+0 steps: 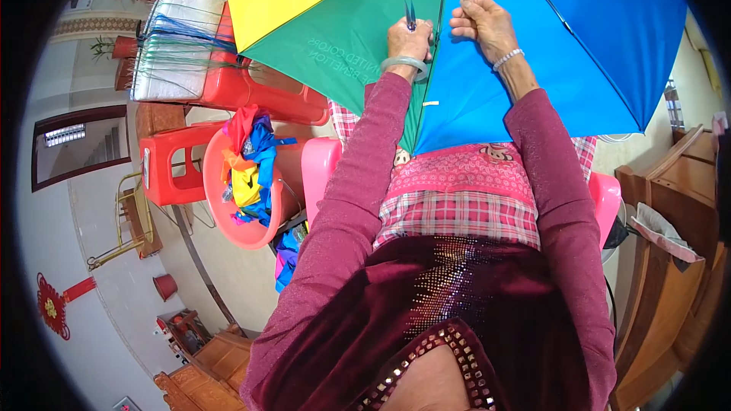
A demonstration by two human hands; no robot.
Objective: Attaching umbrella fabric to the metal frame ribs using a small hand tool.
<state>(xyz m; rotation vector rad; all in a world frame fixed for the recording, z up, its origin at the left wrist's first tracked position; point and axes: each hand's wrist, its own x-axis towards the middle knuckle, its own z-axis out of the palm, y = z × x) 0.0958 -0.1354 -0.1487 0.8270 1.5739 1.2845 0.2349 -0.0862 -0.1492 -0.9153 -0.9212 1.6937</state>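
An open umbrella (487, 68) with yellow, green, blue and purple panels spreads over my lap, its dark ribs showing. My left hand (410, 42), a bangle at its wrist, is closed over the green panel. Out of that fist point two thin dark blades (410, 14), which look like small thread snips; their handles are hidden in my fingers. My right hand (487, 27), wearing a beaded bracelet, is held over the blue panel with thumb and fingers pinched together. Whatever it pinches, perhaps a thread, is too fine to see. A small white tag (432, 103) lies by the green-blue seam.
To the left, a white foam block (169, 68) strung with blue and green threads rests on a red stool (228, 87). A pink bucket (217, 209) of colourful folded fabric stands nearer. A pink chair (606, 202) is under me; wooden furniture (647, 312) stands right.
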